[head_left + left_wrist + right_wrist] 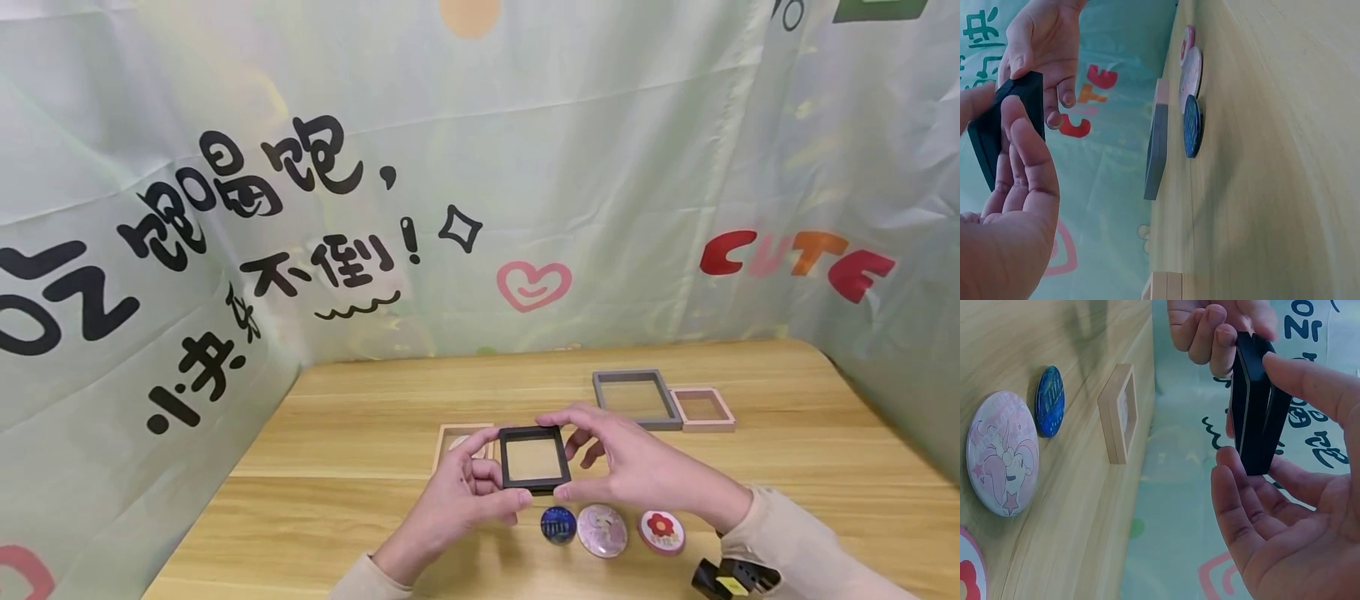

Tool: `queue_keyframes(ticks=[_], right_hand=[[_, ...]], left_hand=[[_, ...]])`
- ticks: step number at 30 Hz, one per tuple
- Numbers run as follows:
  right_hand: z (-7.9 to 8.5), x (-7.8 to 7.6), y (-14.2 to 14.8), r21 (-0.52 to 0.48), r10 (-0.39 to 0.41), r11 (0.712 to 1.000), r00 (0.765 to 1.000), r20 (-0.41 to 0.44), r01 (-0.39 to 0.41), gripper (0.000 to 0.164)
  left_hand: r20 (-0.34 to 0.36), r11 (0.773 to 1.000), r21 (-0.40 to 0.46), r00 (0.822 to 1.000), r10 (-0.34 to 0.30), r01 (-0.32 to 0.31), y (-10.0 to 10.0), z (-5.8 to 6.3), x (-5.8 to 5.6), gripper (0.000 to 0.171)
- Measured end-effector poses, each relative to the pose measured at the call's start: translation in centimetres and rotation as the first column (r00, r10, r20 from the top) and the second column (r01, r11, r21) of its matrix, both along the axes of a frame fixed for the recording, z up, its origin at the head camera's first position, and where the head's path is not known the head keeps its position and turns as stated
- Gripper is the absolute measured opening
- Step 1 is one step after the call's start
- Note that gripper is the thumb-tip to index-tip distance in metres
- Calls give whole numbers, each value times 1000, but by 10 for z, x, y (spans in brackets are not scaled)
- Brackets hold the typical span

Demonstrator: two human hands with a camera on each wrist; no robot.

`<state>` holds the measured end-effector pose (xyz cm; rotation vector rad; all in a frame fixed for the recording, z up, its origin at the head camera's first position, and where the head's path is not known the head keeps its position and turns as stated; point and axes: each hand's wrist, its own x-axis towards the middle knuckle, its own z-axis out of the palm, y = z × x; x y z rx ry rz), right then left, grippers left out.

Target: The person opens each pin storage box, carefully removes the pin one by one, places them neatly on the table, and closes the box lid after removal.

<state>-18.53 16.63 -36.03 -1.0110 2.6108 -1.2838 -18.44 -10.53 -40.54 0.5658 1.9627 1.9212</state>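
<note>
Both hands hold a black square display frame [536,460] with a clear middle above the table. My left hand [461,500] grips its left side, thumb at the near corner and fingers behind. At the right side, my right hand [637,458] pinches the far and near edges between fingers and thumb. In the right wrist view, a slit runs along the edge of the black frame [1261,406], between its two halves. Below the hands lie three round badges: a small blue one [558,525], a larger pink one [602,531] and one with a red flower [662,532].
Behind the left hand stands a light wooden-coloured frame [444,442] with a round pale thing in it, partly hidden. A grey frame [662,423] and a smaller pink frame [708,426] lie farther back. A printed curtain [600,167] hangs around the table [337,467].
</note>
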Motion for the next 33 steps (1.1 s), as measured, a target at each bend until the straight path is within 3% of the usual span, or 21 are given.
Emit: queue_keyframes(ticks=[7,26,33], right_hand=[[-3,0,1,14,-37,999,999,-27,38,68],[-9,1,4,61,-84,994,990,-110,91,69],[-11,0,6,64,-93,993,989,-114,101,71]], left_hand=[[-28,999,23,998,-48,49,0,0,-2,75],[-14,999,5,999,-46,46,2,-2,-3,77],[-3,999,-19,1000,-25,25,8,-3,-1,66]])
